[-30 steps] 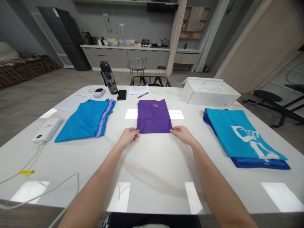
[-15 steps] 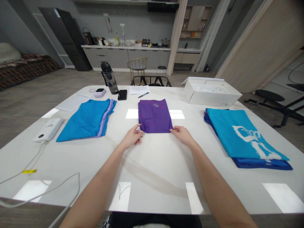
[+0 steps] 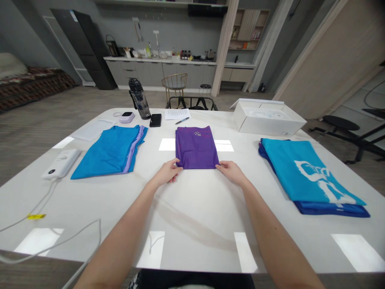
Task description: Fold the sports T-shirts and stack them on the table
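While, in the head view, the purple cloth (image 3: 197,147) lies folded on the table (image 3: 198,218), the left hand (image 3: 167,171) and right hand (image 3: 231,171) hold its near corners in closed pinches; an uneven tug by either could wrinkle it.

Head-worn view, facing forward and down over table (image 3: 207,204).

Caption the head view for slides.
Left hand and right hand hold a folded purple cloth by its near corners on a white table.

The table (image 3: 204,208) (glossy white) carries purple cloth (image 3: 197,148), two cloth stacks (image 3: 105,150), a bottle (image 3: 140,102) and phone (image 3: 155,120).
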Demonstrator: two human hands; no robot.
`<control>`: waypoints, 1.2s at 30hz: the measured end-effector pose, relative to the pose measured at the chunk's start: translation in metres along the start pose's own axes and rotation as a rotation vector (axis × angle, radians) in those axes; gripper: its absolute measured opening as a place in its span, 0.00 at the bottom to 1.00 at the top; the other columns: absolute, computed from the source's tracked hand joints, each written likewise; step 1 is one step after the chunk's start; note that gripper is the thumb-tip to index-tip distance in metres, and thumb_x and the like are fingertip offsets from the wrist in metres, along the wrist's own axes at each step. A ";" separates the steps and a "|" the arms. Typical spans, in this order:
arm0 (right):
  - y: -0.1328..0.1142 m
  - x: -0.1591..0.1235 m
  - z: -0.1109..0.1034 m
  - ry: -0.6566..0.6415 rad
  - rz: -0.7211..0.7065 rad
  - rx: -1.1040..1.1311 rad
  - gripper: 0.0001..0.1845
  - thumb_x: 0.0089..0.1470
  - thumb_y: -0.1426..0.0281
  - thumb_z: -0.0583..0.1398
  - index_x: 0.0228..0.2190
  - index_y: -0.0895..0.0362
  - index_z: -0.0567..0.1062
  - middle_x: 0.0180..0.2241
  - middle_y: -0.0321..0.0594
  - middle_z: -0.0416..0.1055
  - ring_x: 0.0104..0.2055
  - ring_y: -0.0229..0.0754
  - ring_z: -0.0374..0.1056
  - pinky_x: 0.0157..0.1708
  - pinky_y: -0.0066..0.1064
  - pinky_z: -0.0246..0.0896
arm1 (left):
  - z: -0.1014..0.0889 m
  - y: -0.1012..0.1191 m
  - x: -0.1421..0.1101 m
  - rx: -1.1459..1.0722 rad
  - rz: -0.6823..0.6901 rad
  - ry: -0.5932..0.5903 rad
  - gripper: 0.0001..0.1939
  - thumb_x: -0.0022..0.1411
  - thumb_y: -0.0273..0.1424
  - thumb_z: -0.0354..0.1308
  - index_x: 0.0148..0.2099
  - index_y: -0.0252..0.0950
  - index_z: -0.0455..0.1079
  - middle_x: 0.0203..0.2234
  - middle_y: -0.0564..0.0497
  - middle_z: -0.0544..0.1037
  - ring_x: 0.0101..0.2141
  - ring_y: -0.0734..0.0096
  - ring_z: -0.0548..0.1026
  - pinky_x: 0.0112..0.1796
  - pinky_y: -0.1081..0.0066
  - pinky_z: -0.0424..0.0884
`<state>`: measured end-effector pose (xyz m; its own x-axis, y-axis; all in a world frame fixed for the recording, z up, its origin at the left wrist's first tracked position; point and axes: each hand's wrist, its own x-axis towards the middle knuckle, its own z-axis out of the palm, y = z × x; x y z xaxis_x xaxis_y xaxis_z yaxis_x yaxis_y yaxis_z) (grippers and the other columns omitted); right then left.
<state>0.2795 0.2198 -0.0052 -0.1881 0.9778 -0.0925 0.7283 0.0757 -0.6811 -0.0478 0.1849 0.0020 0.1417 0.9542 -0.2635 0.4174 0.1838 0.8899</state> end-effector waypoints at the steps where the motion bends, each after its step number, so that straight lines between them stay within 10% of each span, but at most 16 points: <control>1: 0.000 0.000 0.000 -0.005 -0.004 0.000 0.23 0.56 0.50 0.57 0.29 0.56 0.76 0.21 0.35 0.67 0.26 0.40 0.61 0.26 0.28 0.49 | -0.002 -0.001 0.000 0.024 -0.007 0.011 0.17 0.64 0.35 0.58 0.53 0.36 0.66 0.19 0.60 0.69 0.13 0.78 0.67 0.14 0.79 0.57; 11: 0.000 -0.004 -0.005 -0.120 0.038 0.105 0.24 0.56 0.48 0.58 0.32 0.57 0.75 0.19 0.32 0.64 0.22 0.36 0.57 0.25 0.27 0.48 | -0.008 -0.002 -0.007 -0.152 -0.108 -0.124 0.21 0.59 0.41 0.63 0.48 0.33 0.68 0.22 0.53 0.76 0.15 0.78 0.68 0.15 0.78 0.58; 18: -0.005 -0.004 -0.001 0.045 0.082 -0.130 0.24 0.60 0.53 0.57 0.20 0.56 0.70 0.18 0.35 0.65 0.24 0.38 0.61 0.26 0.29 0.47 | -0.007 -0.019 0.002 0.003 -0.155 0.155 0.17 0.61 0.43 0.60 0.29 0.36 0.65 0.17 0.53 0.73 0.14 0.78 0.67 0.15 0.77 0.57; 36: -0.010 -0.016 0.000 0.080 0.254 -0.266 0.14 0.58 0.58 0.61 0.28 0.54 0.78 0.28 0.41 0.77 0.32 0.43 0.71 0.31 0.29 0.54 | 0.001 -0.003 -0.010 0.245 -0.231 0.264 0.11 0.59 0.37 0.60 0.28 0.37 0.68 0.16 0.53 0.74 0.15 0.74 0.70 0.19 0.75 0.61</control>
<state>0.2749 0.2038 0.0030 0.0651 0.9833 -0.1701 0.8928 -0.1336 -0.4303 -0.0493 0.1745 0.0015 -0.2019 0.9281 -0.3129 0.6167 0.3686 0.6956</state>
